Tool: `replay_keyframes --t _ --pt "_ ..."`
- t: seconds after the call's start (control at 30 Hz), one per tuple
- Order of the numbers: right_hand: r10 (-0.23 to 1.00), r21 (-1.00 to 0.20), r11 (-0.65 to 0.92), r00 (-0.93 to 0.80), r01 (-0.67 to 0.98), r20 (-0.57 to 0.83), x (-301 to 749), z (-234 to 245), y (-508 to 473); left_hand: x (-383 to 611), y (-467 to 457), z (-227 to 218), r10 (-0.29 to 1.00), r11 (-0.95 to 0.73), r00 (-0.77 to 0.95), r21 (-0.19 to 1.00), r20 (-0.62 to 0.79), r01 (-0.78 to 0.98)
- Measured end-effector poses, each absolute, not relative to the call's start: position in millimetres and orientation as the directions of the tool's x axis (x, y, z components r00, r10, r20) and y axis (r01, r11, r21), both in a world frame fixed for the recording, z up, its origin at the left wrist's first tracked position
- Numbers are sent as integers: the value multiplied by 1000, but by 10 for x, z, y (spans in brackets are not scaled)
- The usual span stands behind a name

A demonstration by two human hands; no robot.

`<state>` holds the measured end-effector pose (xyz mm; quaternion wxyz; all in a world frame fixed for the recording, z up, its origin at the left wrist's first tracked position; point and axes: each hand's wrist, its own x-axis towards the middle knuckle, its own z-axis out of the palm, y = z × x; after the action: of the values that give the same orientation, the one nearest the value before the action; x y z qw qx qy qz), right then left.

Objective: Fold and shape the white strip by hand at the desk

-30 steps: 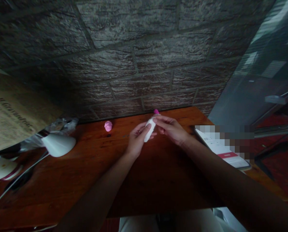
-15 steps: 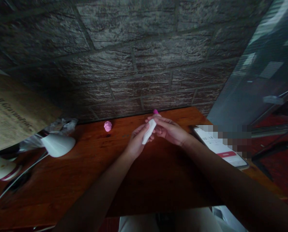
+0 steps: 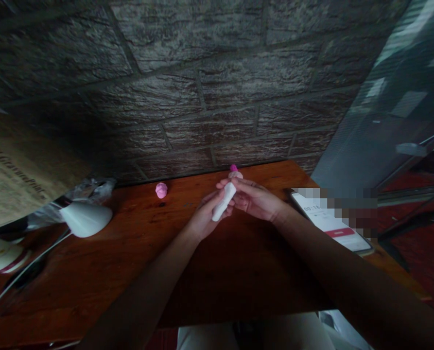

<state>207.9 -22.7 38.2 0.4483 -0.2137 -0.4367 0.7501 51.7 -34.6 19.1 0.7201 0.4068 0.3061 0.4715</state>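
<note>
Both my hands meet above the far middle of the wooden table [image 3: 238, 272]. My left hand [image 3: 205, 216] is closed round the lower part of a small white tube [image 3: 223, 202] that tilts up to the right. My right hand [image 3: 255, 199] pinches the tube's upper end with its fingers curled. A pink tip [image 3: 233, 168] shows just beyond the fingers. A small pink cap-like piece [image 3: 161, 190] lies on the table to the left, near the wall, apart from both hands.
A phone [image 3: 329, 223] with a lit screen lies at the table's right edge. A white lamp head [image 3: 86, 218] with a cable, crumpled plastic [image 3: 93, 187] and a cardboard box [image 3: 20, 170] stand at the left. A brick-patterned wall [image 3: 220, 97] rises behind the table.
The tube has tilted and dropped slightly in my hands, and my left hand has slid a little lower along it. Everything else stays put.
</note>
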Motion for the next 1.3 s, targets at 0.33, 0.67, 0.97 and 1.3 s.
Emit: replay_keyframes --t 0.33,0.67,0.97,1.3 --pt "849 -852 -190 -518 -488 108 2070 421 -267 492 -310 112 904 297 420 827 -82 -477" --pt "885 -881 -138 -456 -452 95 2066 388 -233 533 -339 197 918 223 392 905 -69 -363" --pt "940 -911 -55 -328 -408 91 2088 366 -200 555 -348 160 946 -68 295 971 136 -230" --pt "945 -940 -9 -310 -342 104 2057 343 -199 551 -351 177 938 -241 241 969 248 -58"
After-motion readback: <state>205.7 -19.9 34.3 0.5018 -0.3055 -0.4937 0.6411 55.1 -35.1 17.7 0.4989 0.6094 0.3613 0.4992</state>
